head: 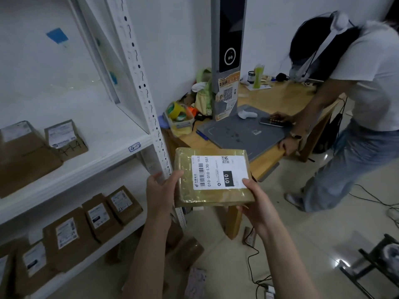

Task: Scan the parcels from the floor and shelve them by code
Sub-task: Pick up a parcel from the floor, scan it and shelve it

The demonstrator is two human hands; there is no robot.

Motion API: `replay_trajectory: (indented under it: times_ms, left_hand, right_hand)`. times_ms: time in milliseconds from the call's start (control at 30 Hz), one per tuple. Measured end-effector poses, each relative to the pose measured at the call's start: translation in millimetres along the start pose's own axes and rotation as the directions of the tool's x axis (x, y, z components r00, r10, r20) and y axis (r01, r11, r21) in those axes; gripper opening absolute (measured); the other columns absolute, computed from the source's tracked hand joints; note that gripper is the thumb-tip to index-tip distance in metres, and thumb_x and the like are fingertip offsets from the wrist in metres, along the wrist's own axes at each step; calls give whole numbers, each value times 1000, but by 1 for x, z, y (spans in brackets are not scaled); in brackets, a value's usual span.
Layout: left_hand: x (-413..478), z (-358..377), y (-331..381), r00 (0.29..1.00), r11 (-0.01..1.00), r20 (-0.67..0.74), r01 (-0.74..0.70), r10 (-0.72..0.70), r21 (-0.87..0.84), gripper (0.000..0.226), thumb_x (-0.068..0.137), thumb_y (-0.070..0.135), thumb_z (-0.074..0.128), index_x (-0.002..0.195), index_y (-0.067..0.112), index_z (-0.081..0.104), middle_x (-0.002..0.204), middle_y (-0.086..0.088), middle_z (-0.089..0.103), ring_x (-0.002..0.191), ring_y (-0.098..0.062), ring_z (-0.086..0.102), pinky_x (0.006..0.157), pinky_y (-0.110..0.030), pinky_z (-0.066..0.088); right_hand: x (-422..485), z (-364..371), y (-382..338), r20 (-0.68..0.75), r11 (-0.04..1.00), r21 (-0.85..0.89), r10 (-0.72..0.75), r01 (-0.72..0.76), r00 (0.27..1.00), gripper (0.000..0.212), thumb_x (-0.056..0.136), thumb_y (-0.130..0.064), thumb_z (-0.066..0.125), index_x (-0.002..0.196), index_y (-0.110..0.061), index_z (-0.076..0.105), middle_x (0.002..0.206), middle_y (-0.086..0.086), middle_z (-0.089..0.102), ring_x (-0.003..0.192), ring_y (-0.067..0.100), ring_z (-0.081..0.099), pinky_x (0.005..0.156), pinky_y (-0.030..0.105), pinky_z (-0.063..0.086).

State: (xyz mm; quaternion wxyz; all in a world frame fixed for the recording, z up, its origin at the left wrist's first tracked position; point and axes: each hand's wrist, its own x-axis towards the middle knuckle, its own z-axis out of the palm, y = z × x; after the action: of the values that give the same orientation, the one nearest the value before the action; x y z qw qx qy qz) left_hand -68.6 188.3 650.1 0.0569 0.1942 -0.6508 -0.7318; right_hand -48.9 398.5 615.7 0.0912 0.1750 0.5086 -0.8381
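Both hands grip one parcel [212, 179] mid-air, label up: left hand [161, 190] on its left edge, right hand [257, 203] on its near right corner. It sits between shelf [86, 156] and table [278, 100]. Second person [356, 87] leans over table.

Second person [371, 83] leans over wooden surface [280, 98], hand on phone [272, 121]. Tape rolls [179, 111] at surface's left end. Cables [248, 263] on floor.
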Motion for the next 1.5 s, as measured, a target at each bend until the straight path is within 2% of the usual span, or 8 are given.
replay_trajectory:
  times_ms: [133, 267, 367, 633, 833, 1000, 1200, 1500]
  left_hand:
    - [38, -11, 16, 999, 998, 5, -35, 36, -44, 93, 60, 58, 75, 137, 11, 51, 122, -11, 65, 101, -25, 69, 70, -35, 54]
    - [60, -25, 19, 997, 970, 67, -14, 31, -244, 63, 74, 59, 70, 120, 19, 55, 117, -7, 65, 101, -19, 69, 81, -37, 58]
    - [77, -31, 6, 992, 976, 125, 55, -29, -212, 86, 65, 64, 78, 131, 16, 51, 123, -9, 65, 112, -22, 66, 97, -43, 55]
    - [115, -29, -31, 973, 970, 149, 197, -176, -141, 60, 79, 14, 83, 132, 19, 56, 120, -3, 72, 105, -19, 72, 69, -29, 60]
    - [136, -16, -29, 972, 965, 74, 229, -221, -129, 68, 77, 10, 84, 135, 16, 50, 119, -1, 71, 107, -19, 69, 87, -40, 61]
    - [166, 20, -28, 977, 973, -19, 210, -213, -99, 70, 76, 9, 84, 136, 17, 49, 123, -2, 67, 111, -23, 66, 96, -47, 56]
    - [208, 73, -35, 966, 969, -86, 241, -245, -62, 81, 71, 15, 88, 140, 16, 46, 126, -4, 65, 112, -26, 65, 96, -50, 56]
    - [234, 119, -42, 954, 968, -164, 251, -250, -14, 70, 75, 17, 86, 134, 16, 47, 111, 3, 66, 104, -20, 65, 88, -40, 58]
  right_hand:
    - [20, 28, 6, 84, 1000, 16, 12, -14, 996, 45, 68, -35, 70, 109, -17, 68, 99, 1, 77, 78, 9, 72, 65, 24, 53]
    - [41, 61, 23, 47, 993, 115, 26, -32, 999, 50, 72, -31, 72, 119, -14, 64, 96, 2, 76, 72, 11, 72, 54, 22, 54]
    - [58, 84, 37, 46, 987, 149, 54, -60, 997, 46, 76, -28, 69, 118, -12, 60, 84, 3, 77, 68, 18, 72, 56, 26, 59]
    - [110, 117, 56, 155, 989, 17, 146, -150, 977, 44, 80, -28, 72, 119, -9, 64, 111, 16, 73, 94, 31, 71, 86, 36, 58]
    - [171, 84, 48, -141, 998, -17, 65, -68, 988, 53, 91, -53, 58, 121, -10, 65, 102, 8, 74, 94, 25, 69, 82, 39, 55]
    - [228, 40, 19, -273, 980, -195, -24, -31, 962, 36, 96, -37, 59, 126, -16, 57, 116, 3, 63, 108, 31, 61, 103, 53, 48]
    - [313, -25, 1, -437, 771, -627, -235, -107, 868, 36, 92, -21, 64, 127, -12, 57, 119, 2, 61, 108, 22, 58, 94, 41, 49]
    - [396, -81, 28, -305, 295, -915, -51, -277, 951, 14, 89, -16, 54, 102, -13, 54, 92, 9, 61, 81, 26, 61, 66, 37, 52]
